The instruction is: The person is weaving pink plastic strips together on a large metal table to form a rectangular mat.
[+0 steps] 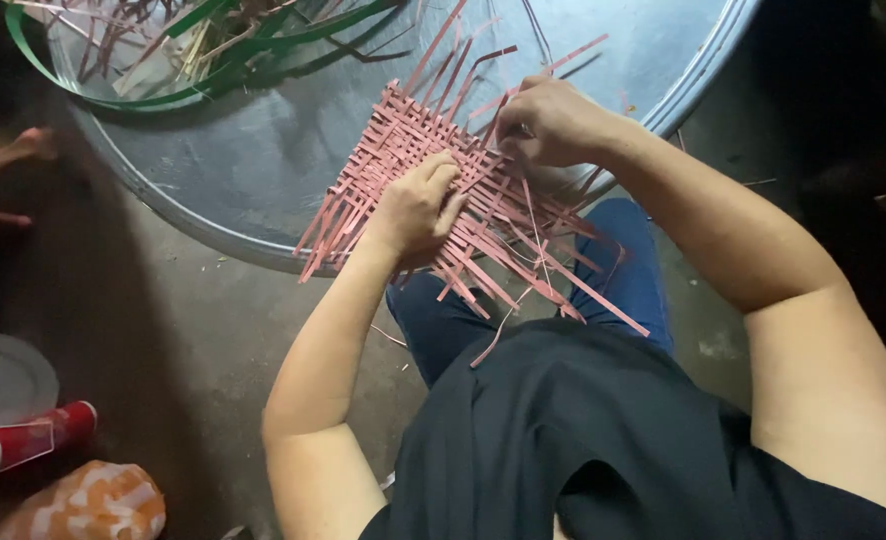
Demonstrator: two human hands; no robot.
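A flat woven mat of pink strips (403,150) lies across the rim of a big round metal tray (263,170), with loose strip ends sticking out on all sides. My left hand (418,205) presses down on the middle of the weave with curled fingers. My right hand (548,120) pinches a pink strip at the mat's far right edge. Long pink ends (563,280) hang over my blue-trousered knees.
Green and pink loose strips (203,40) are piled at the tray's far left. On the concrete floor (193,340) at lower left are a grey round lid (3,375), a red and white bottle (28,440) and an orange patterned bag (88,505). Another person's foot (8,160) shows at left.
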